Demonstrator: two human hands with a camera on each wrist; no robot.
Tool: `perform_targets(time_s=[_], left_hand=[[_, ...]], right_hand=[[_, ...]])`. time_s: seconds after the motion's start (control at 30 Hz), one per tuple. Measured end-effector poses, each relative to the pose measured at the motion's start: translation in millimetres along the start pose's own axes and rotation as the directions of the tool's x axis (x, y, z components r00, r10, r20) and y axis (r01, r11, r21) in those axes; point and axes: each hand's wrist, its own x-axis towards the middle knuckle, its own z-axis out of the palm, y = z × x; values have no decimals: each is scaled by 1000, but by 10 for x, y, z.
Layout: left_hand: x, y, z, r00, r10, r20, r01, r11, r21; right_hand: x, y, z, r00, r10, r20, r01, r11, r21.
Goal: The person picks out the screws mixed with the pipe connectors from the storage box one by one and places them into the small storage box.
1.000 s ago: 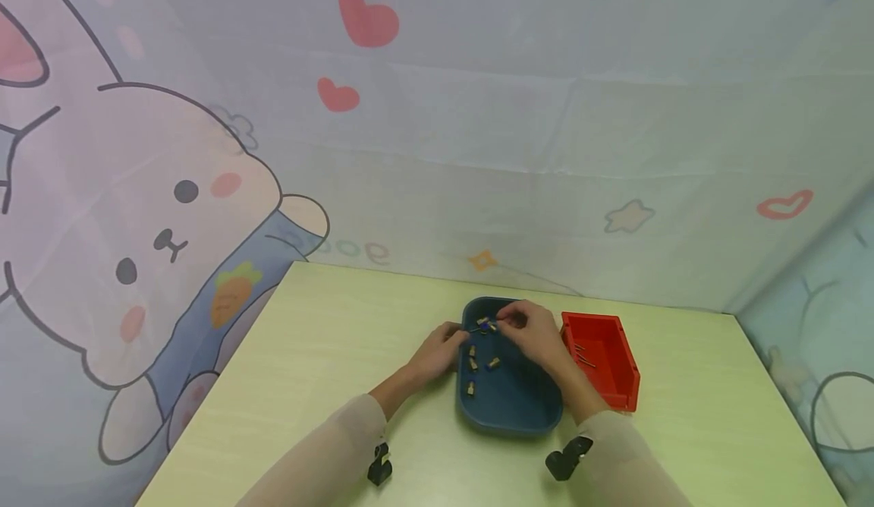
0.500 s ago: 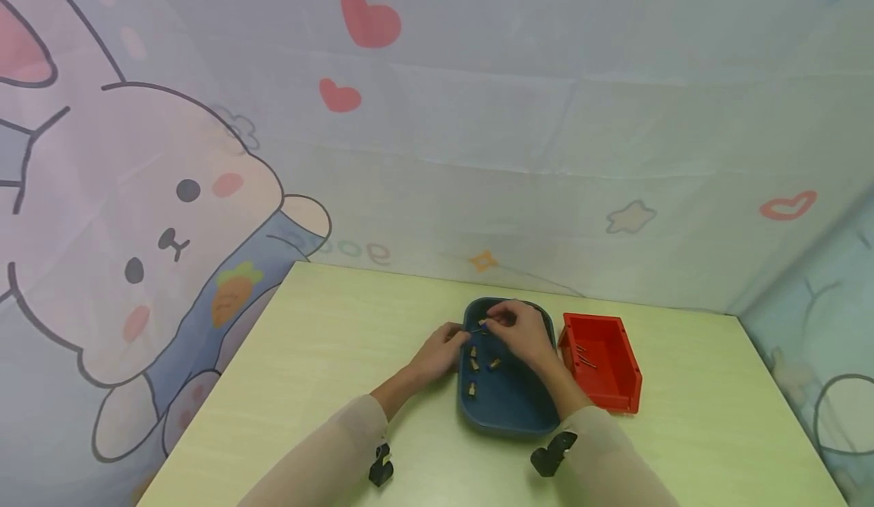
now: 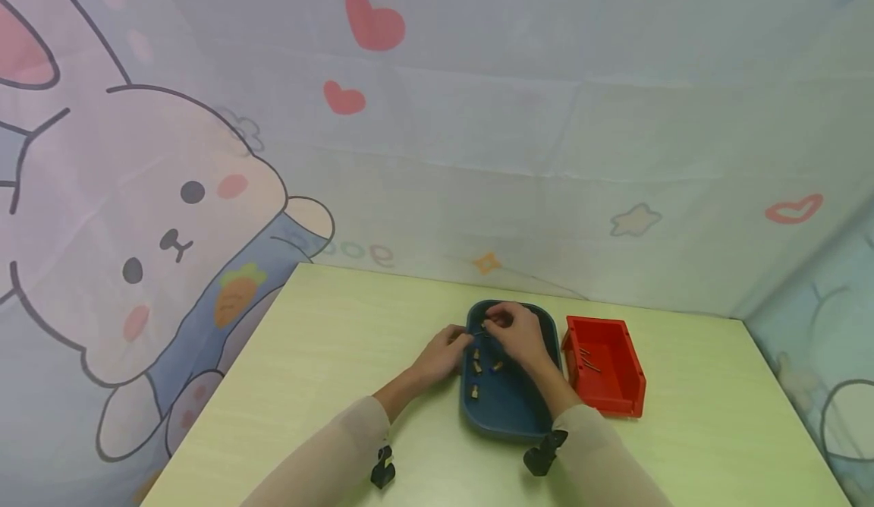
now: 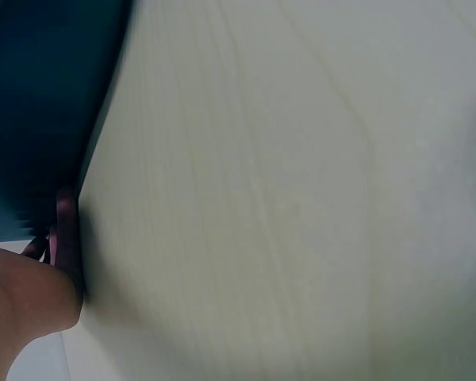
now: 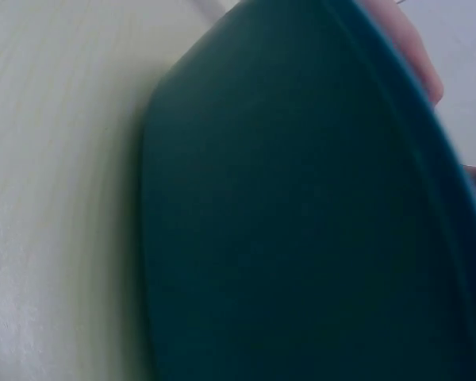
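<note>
A dark blue tray [image 3: 508,425] stands on the table, with several small brass fittings [image 3: 475,392] lying along its left half. My left hand [image 3: 440,355] grips the tray's left side, its thumb at the rim; in the left wrist view its fingers lie against the outer wall. Over the far end of the tray, my right hand [image 3: 520,334] has its thumb and forefinger brought together on a small brass piece [image 3: 484,325]. A thin shaft shows between the two hands' fingertips. The right wrist view is mostly filled by the tray's outer wall [image 5: 285,198].
Just right of the tray stands a red open-front bin [image 3: 617,407] holding several thin screws [image 3: 588,361]. A pale wood-grain table [image 3: 362,302] lies beneath, and a printed cloth [image 3: 437,158] hangs behind it.
My right hand has moved left across the tray's far end, toward my left fingertips, and now covers most of the brass pieces there. My left hand stays at the rim.
</note>
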Motion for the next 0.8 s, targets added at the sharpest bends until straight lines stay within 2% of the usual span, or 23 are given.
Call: perform_targets(time_s=[0.4,0.8], left_hand=[[3,3,-3,1000,11,-7,-11,999,49],[2,-2,-6,1000,24,-16,-23,998,51]], right_hand=[[-32,92,64,996,-73,57,75,996,-52],[-35,111,93,995,-54,82,62,993,-100]])
